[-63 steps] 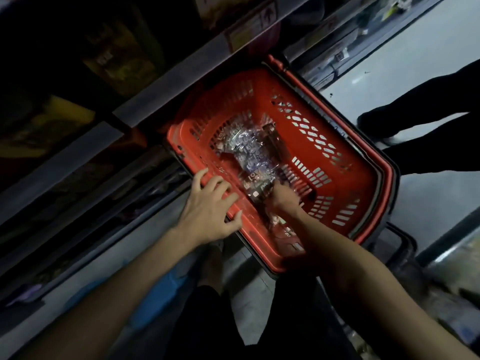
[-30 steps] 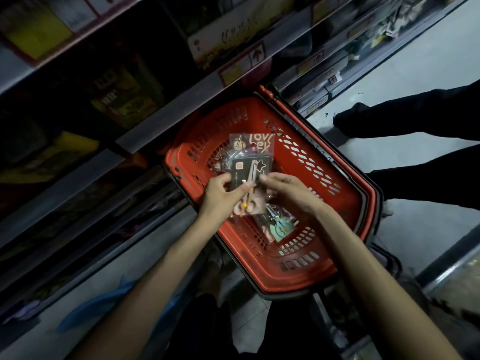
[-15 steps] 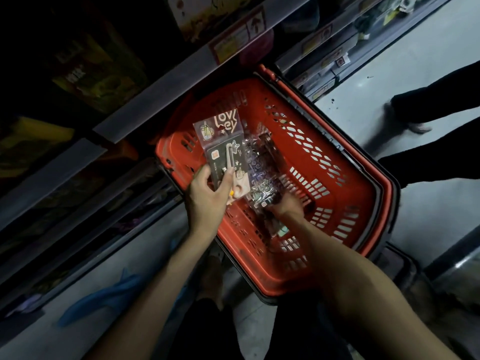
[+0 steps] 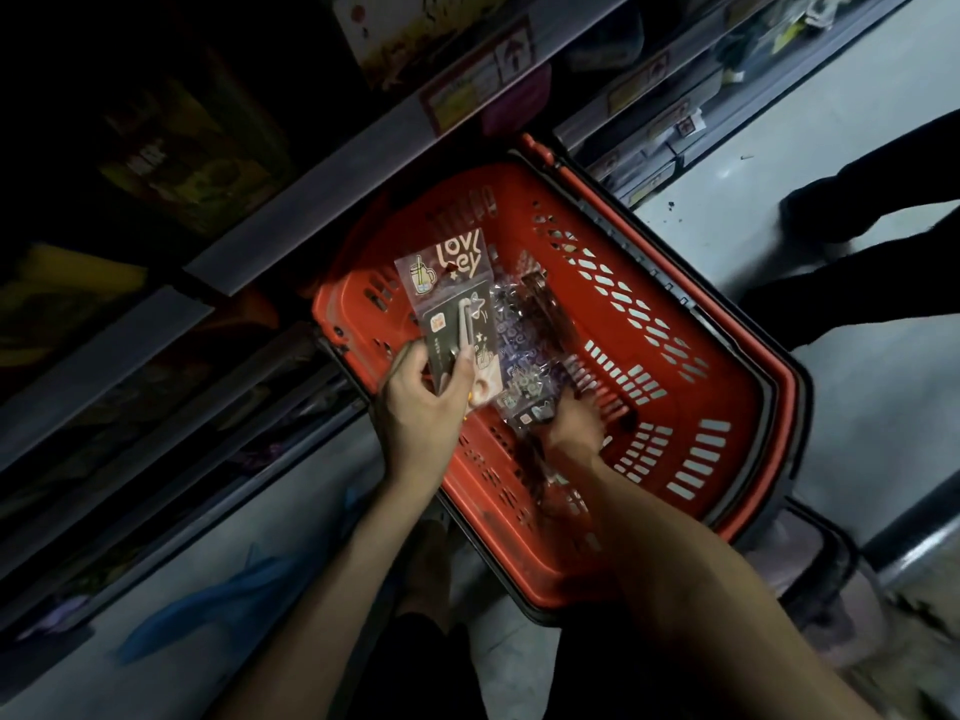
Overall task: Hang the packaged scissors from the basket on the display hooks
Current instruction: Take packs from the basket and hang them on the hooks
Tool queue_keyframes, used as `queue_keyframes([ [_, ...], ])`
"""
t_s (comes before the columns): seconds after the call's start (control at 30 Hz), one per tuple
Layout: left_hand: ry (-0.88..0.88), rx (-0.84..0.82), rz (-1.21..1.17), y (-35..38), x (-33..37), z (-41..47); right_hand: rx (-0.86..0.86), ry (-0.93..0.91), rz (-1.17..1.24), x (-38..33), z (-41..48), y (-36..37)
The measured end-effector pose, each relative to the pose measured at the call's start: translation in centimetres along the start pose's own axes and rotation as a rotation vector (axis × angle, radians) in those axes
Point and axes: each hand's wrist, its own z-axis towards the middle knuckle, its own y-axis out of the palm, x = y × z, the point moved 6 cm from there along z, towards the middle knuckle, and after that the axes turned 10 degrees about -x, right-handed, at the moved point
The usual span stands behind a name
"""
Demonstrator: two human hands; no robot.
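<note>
1. Furthest left run the dim shelves (image 4: 291, 200), their goods too dark to name; no display hooks show anywhere here.
2. The left hand (image 4: 426, 407) pinches one scissors pack (image 4: 454, 314) by its lower end, thumb across the front. The pack stands up above the grip, over the red basket (image 4: 691, 397) and its near-left wall.
3. That pack looks light, flat and glossy, so I'd guess slippery. The printed header above the grip should carry the hang hole, so the fingers are best kept low as they are.
4. Just right of that grip, the right hand (image 4: 574, 426) is down in the basket on a heap of clear packs (image 4: 524, 350). Whether it has closed on one, I cannot tell.
5. Beyond the basket lies pale floor (image 4: 857, 376), where someone's dark trouser legs (image 4: 852, 283) stand.
</note>
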Motion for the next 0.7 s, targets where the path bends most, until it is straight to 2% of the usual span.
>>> queue_keyframes([
  [0.17,-0.045,-0.066,-0.1,-0.1,-0.1,0.1,-0.044,-0.053,0.313,-0.7,-2.1,-1.3],
  [0.3,-0.05,-0.114,-0.233,-0.7,1.3,0.5,0.057,-0.147,0.507,-1.5,-4.9,-5.8],
  [0.47,-0.156,-0.155,-0.338,-2.1,2.9,0.2,0.157,-0.276,0.818,-1.2,-10.0,-11.8],
  [0.6,-0.175,-0.16,-0.37,-3.0,4.8,-1.0,0.133,-0.407,1.003,-0.5,-14.4,-16.2],
  [0.7,-0.163,-0.151,-0.43,-3.9,7.1,-2.1,0.023,-0.446,1.191,0.2,-16.7,-18.2],
])
